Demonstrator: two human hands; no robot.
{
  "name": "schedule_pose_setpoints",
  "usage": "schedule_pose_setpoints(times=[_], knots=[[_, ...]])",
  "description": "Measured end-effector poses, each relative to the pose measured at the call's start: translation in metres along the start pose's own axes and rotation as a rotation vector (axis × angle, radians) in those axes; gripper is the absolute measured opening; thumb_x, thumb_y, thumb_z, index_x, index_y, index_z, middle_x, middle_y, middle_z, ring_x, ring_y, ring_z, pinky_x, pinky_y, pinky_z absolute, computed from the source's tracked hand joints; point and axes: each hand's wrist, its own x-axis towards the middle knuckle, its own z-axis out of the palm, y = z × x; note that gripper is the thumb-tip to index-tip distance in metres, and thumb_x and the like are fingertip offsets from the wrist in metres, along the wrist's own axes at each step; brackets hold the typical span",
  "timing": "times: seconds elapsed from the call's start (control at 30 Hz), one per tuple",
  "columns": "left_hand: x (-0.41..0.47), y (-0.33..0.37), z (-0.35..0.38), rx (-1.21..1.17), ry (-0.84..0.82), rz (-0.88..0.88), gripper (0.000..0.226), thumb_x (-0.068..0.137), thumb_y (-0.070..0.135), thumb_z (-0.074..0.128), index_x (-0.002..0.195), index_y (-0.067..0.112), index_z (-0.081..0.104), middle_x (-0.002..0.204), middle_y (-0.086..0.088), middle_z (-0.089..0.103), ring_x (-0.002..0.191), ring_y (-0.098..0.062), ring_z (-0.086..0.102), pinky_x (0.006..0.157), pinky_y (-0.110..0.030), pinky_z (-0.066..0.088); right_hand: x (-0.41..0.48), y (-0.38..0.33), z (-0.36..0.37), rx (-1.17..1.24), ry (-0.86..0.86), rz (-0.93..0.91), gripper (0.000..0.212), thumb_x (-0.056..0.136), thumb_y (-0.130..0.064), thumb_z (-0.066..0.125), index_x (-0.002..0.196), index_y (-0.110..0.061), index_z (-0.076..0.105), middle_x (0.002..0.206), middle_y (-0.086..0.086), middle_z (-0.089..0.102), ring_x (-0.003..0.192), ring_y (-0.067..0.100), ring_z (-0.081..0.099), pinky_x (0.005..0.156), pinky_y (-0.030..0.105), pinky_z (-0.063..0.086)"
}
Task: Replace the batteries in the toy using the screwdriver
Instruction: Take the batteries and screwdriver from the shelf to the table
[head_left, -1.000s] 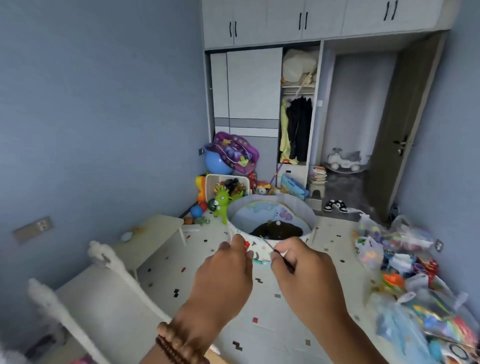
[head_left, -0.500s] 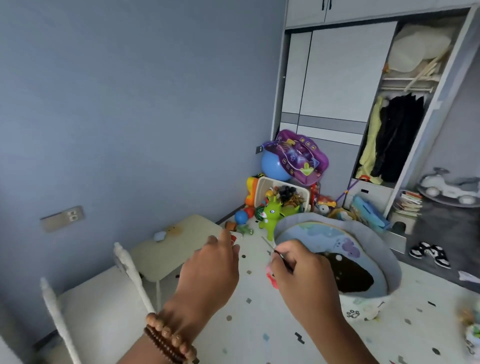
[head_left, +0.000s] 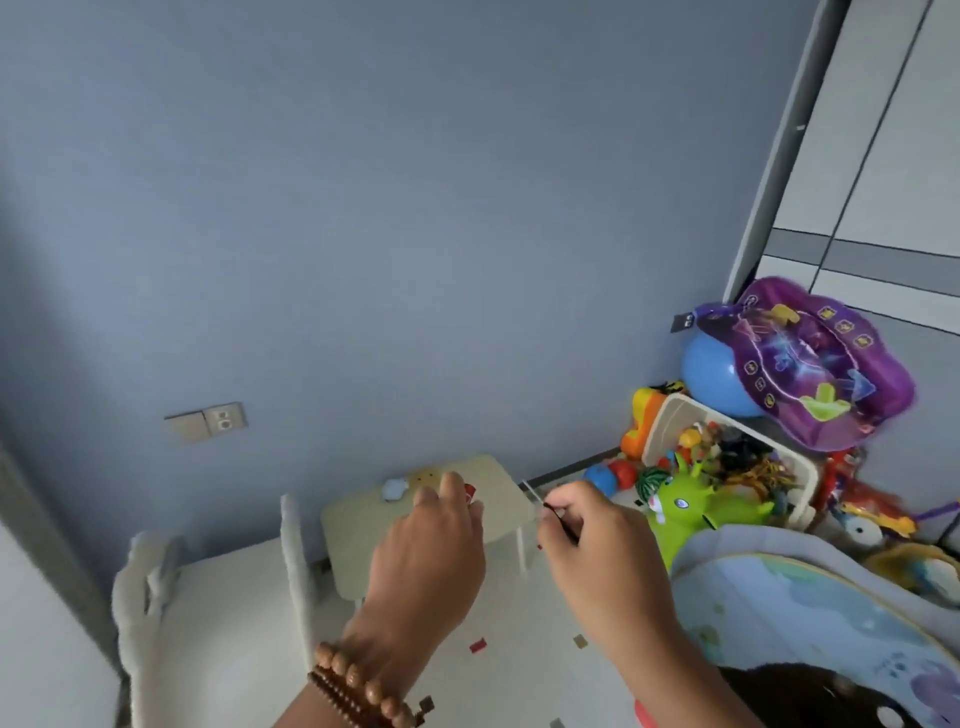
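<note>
Both hands are raised in front of the camera, above the speckled floor (head_left: 509, 623). The left hand (head_left: 431, 561) is seen from the back, its fingers curled away from the lens around something small; only a red sliver of the toy (head_left: 470, 491) peeks out past the fingertips, so its shape and the battery cover stay hidden. That grip is clenched on the red piece, though how firmly cannot be judged. A string of brown wooden beads (head_left: 358, 686) circles the left wrist.

The right hand (head_left: 597, 545) pinches the screwdriver (head_left: 535, 493): only a thin, pale, blurred stretch of shaft sticks out up and to the left from the thumb and forefinger, and the handle is buried in the fist. The tip points toward the left hand but stops apart from it; the gap is small.

Behind the hands stands a low beige table (head_left: 498, 504) against the blue wall, carrying a small pale object too blurred to name. To the right, a green toy animal (head_left: 696, 509) sits beside a white basket (head_left: 675, 415) of mixed toys, with a blue ball (head_left: 717, 374) half covered by a purple inflatable (head_left: 810, 364). The round blue tub (head_left: 810, 613) is cut off by the lower right edge.
</note>
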Motion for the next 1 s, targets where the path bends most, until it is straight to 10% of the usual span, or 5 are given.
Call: schedule_pose_setpoints(times=[0.7, 1.0], knots=[[0.331, -0.08, 0.146, 0.122, 0.111, -0.356, 0.019, 0.101, 0.04, 0.024, 0.106, 0.025, 0.036, 0.089, 0.0, 0.05, 0.069, -0.024, 0.061, 0.055, -0.035, 0.045, 0.332, 0.092, 0.239, 0.076, -0.307, -0.118, 0.006, 0.087, -0.035, 0.066, 0.089, -0.029, 0.064, 0.065, -0.007, 0.071, 0.057, 0.01, 0.063, 0.044, 0.008, 0.028], [0.438, -0.174, 0.268, 0.265, 0.133, -0.534, 0.018, 0.101, 0.04, 0.025, 0.108, 0.026, 0.034, 0.087, 0.001, 0.047, 0.063, -0.017, 0.055, 0.048, -0.027, 0.038, 0.42, 0.16, 0.414, 0.147, -0.38, -0.082, 0.006, 0.086, -0.032, 0.067, 0.085, -0.026, 0.066, 0.067, -0.009, 0.072, 0.061, 0.013, 0.068, 0.052, 0.033, 0.054]])
